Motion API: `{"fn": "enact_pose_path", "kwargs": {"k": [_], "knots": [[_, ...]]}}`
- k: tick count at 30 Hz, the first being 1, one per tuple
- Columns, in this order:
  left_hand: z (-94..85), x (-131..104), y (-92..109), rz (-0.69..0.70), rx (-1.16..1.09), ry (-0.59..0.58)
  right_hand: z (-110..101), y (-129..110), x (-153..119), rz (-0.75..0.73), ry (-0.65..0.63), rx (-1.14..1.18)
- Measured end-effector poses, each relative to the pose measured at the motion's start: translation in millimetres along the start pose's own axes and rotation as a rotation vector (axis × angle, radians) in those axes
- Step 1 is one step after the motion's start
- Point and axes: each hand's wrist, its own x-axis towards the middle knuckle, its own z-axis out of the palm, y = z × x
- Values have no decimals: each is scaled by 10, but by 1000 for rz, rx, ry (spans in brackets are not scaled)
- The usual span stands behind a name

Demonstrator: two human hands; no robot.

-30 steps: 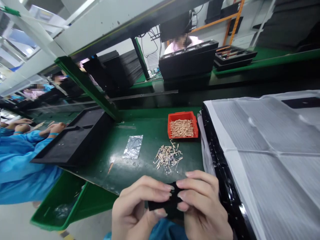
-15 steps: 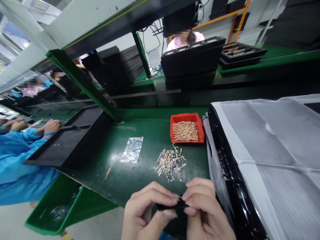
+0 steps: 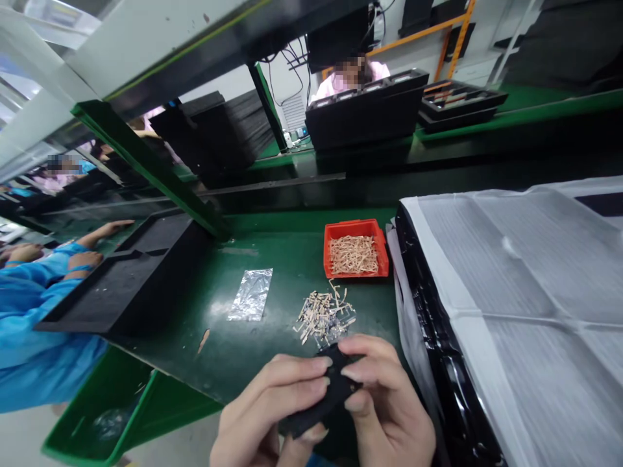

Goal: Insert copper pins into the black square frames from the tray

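A small flat black part [image 3: 324,397] is held between both hands low in the view, its broad face tilted toward me. My left hand [image 3: 272,408] grips its left side, fingers over the top and thumb beneath. On the right end, my right hand [image 3: 384,402] pinches it with fingertips and thumb. What kind of part it is I cannot make out. Just beyond the hands lies a loose heap of small beige and silvery strips [image 3: 324,314]. A red bin [image 3: 382,259] behind the heap holds many similar beige strips [image 3: 354,254].
A clear plastic bag [image 3: 250,295] lies on the green table [image 3: 204,370]. At right stands a stack covered in white sheeting [image 3: 525,272]. A black tray [image 3: 102,292] sits at left beside a co-worker's blue sleeve [image 3: 29,324]. Below is a green crate [image 3: 87,415].
The black part has been turned from edge-on so that its broad face shows. Both hands have shifted slightly left and still hold it. The co-worker's hand at left has reached forward.
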Motion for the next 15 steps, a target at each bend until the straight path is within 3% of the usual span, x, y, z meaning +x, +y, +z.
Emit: {"fn": "enact_pose_path", "kwargs": {"k": [4, 15], "knots": [[-45, -30, -24, 172, 134, 34, 94, -109, 20, 68, 68, 113], [-211, -88, 136, 158, 159, 42, 154, -225, 71, -72, 36, 337]]}}
